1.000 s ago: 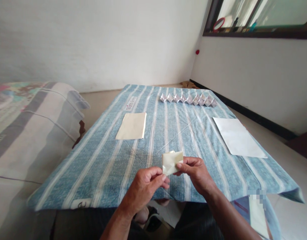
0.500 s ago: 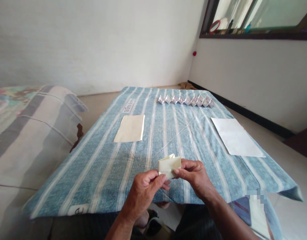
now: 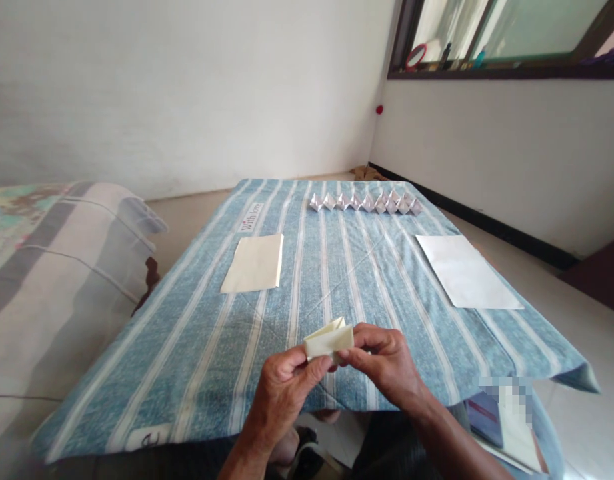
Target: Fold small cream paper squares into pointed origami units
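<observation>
A small piece of pale yellow folded paper (image 3: 329,341) is held between both hands above the table's near edge. Its upper layers stand apart, so a gap shows along the top. My left hand (image 3: 287,383) pinches its lower left side with thumb and fingers. On the right side, my right hand (image 3: 387,360) is closed on the paper, its thumb low on the front face. The fingertips behind the paper are partly hidden.
A blue striped cloth (image 3: 187,360) covers the table. On it lie cream sheets (image 3: 254,263) at left, white sheets (image 3: 467,272) at right, and a row of several folded silvery paper pieces (image 3: 367,203) at the back. A phone (image 3: 484,419) rests below the near right edge.
The folded paper has tipped, and the opening along its top shows wider. Both hands keep their grip, with the left thumb farther in along the bottom. The whole view has shifted slightly.
</observation>
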The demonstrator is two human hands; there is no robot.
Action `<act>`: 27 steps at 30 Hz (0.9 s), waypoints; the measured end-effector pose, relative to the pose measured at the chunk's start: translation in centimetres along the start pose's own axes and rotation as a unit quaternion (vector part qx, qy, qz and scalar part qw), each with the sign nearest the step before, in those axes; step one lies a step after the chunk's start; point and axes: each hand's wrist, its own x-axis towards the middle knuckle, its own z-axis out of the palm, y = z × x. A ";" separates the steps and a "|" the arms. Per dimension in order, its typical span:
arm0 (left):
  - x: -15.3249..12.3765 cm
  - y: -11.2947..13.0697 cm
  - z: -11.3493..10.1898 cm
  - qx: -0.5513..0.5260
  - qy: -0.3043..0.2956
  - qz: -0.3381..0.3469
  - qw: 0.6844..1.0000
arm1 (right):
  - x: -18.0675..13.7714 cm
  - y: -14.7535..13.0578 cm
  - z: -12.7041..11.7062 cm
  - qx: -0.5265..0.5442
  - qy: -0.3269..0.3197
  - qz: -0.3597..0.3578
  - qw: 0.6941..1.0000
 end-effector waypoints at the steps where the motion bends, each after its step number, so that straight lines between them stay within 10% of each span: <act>1: 0.0 -0.1 0.0 0.006 0.001 0.004 1.000 | 0.0 0.0 0.0 0.002 -0.001 0.003 1.000; 12: 0.0 0.4 -0.5 0.064 -0.013 0.017 0.998 | -0.2 -1.4 -0.3 0.103 -0.050 0.009 0.993; 27: -0.3 1.5 -0.3 0.167 -0.050 0.030 0.984 | 0.9 -4.4 -1.8 -0.091 -0.081 -0.062 0.991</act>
